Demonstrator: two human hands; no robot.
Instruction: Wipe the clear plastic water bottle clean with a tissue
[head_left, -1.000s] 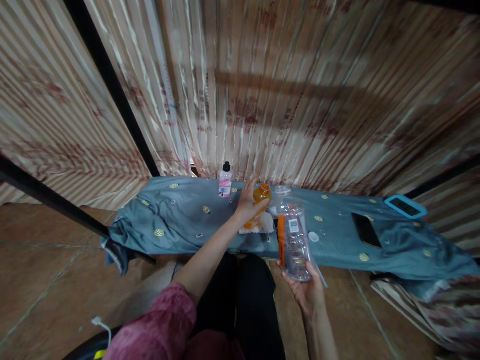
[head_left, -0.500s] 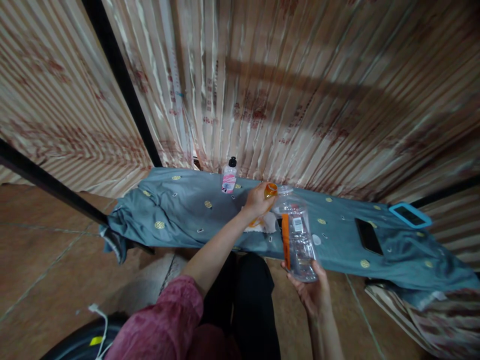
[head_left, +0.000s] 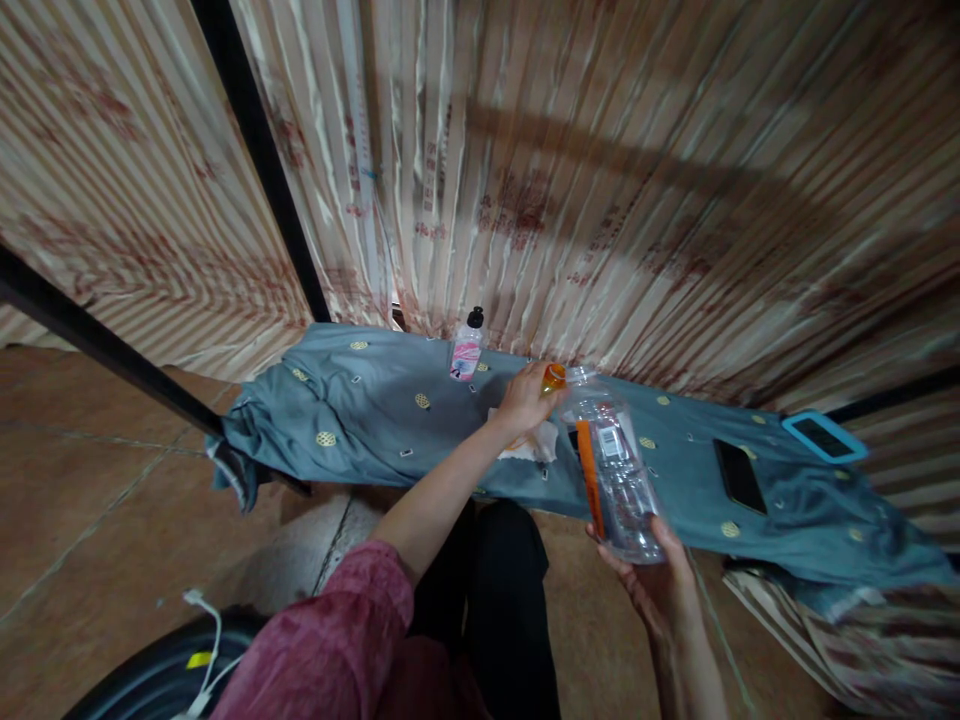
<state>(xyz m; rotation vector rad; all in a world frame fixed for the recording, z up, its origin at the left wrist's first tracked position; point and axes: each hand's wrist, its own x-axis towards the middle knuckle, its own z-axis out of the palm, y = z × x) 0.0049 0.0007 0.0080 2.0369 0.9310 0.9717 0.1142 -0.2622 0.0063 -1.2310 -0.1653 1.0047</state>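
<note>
We hold two bottles above the cloth-covered bench (head_left: 375, 440). Our left hand (head_left: 525, 405) is wrapped around the small orange bottle (head_left: 553, 379); the fingers are closed over its body, so only the orange neck end protrudes from the grip on the side toward the other bottle. Our right hand (head_left: 652, 575) cups the base of the large clear bottle (head_left: 611, 460) from below, fingers curled partway around it, with the bottle extending up and away from the palm. The open mouth of the clear bottle sits directly against the tip of the orange bottle; the two appear to touch.

Compared with the earlier frames, the orange bottle has tipped over further toward the clear bottle's mouth, and less of it now shows outside the left hand. The right hand has shifted slightly right and lower in the view, and the clear bottle leans more.

A white cloth (head_left: 536, 445) lies beneath the left hand, partly covered by it. A pink-labelled bottle (head_left: 466, 352) stands beyond the left hand, well apart from it. A dark phone (head_left: 739, 478) lies beyond the right hand. We cannot tell whether liquid is passing between the bottles; motion blur softens the mouths.
</note>
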